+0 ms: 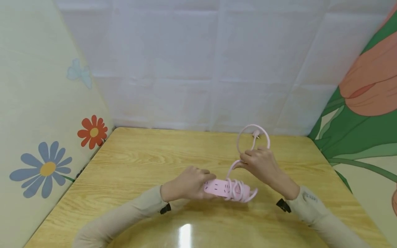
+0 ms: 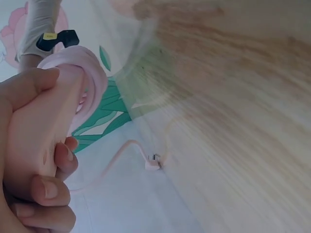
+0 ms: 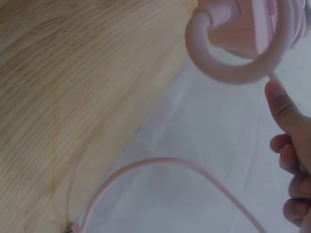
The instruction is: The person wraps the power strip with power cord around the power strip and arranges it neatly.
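A pink power strip (image 1: 217, 187) is held by one end in my left hand (image 1: 190, 184), a little above the table. Its pink cord (image 1: 237, 191) is wound several times round the strip's right half. In the left wrist view the fingers curl under the strip (image 2: 41, 121) and the thumb lies along its top. My right hand (image 1: 260, 163) grips the free length of cord, up and to the right of the strip. Beyond that hand the cord rises in a loop (image 1: 269, 137), and the plug (image 1: 256, 133) lies near the table's back edge, prongs showing.
The wooden table (image 1: 149, 151) has a glossy top. A white sheet (image 1: 161, 69) hangs behind it. Walls with painted flowers (image 1: 48, 168) stand on the left, and large green leaves (image 1: 366, 137) are pictured on the right.
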Tool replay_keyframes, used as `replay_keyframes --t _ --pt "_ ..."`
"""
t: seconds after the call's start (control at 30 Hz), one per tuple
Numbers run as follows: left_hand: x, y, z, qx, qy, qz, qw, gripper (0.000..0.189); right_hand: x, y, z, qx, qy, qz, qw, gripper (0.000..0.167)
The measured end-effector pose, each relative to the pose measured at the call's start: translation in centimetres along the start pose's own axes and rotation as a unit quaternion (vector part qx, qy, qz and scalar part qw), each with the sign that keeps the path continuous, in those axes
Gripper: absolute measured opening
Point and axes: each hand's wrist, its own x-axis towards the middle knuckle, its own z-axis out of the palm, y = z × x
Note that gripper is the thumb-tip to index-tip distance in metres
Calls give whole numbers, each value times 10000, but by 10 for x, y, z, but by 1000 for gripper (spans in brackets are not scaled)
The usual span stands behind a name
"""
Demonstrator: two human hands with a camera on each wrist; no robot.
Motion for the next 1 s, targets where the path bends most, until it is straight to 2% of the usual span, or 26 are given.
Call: replay_keyframes --t 0.13,0.27,0.47,0.63,0.73,0.83,1.0 --pt "-1 -1 -2 280 133 109 9995 49 5 -5 -1 50 107 148 9998 53" --pt "0 -3 2 450 265 344 9980 47 10 -9 -1 83 109 234 9996 51" --pt "1 -7 9 545 297 572 9964 46 12 -14 -1 90 104 265 9996 52" --pt "2 -9 10 678 478 719 9940 45 16 -19 -5 85 123 264 9995 53" --pt "4 -8 8 907 710 645 9913 44 21 -23 -10 41 91 292 9995 50" --pt "7 -6 7 1203 931 400 9876 45 25 -28 -14 36 86 386 9992 40" --pt "12 -1 4 1437 1033 -50 9842 45 29 -40 -22 173 -20 721 9972 23"
